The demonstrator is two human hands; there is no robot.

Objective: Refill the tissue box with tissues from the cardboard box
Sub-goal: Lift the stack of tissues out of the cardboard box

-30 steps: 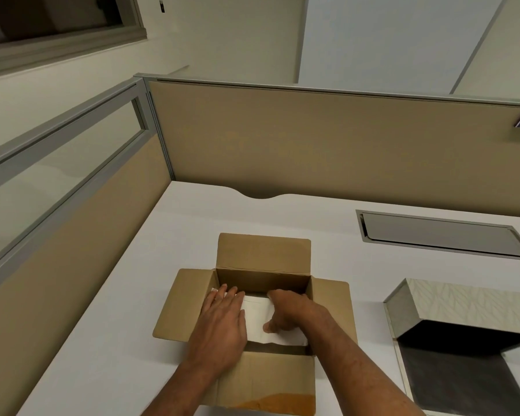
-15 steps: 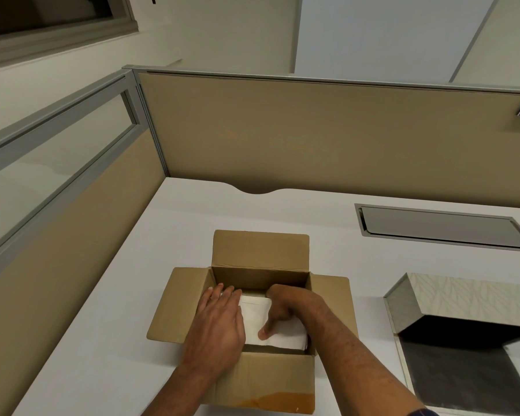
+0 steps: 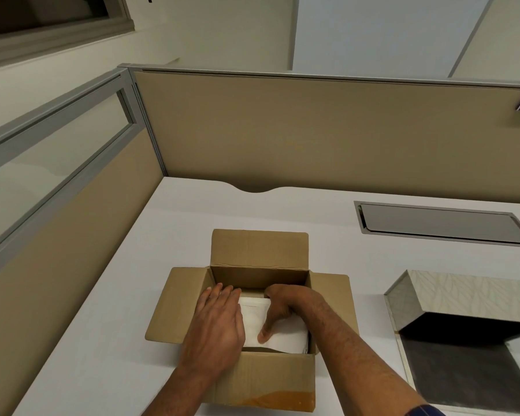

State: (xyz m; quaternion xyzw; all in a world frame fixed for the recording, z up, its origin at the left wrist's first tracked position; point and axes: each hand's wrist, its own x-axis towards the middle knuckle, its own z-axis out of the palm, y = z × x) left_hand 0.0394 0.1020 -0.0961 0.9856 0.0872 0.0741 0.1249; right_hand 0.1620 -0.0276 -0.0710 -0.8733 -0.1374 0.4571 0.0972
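An open brown cardboard box (image 3: 258, 250) sits on the white desk in front of me, its flaps folded outward. Inside lies a white stack of tissues (image 3: 285, 334). My left hand (image 3: 216, 322) rests flat on the stack's left part, fingers pointing toward the far wall of the box. My right hand (image 3: 278, 310) is curled over the stack's far side, its fingers down behind the tissues and its thumb pressed on top. The tissue box (image 3: 469, 298), silver with a leaf pattern, lies open at the right, its dark interior showing.
The white desk (image 3: 108, 340) is bounded by beige partition walls (image 3: 312, 130) at the back and left. A grey recessed cable tray cover (image 3: 442, 223) is set into the desk at the back right. A semicircular notch cuts the desk's back edge.
My right hand has curled deeper over the far side of the tissue stack. The left hand stays flat on the stack. The camera has tilted slightly.
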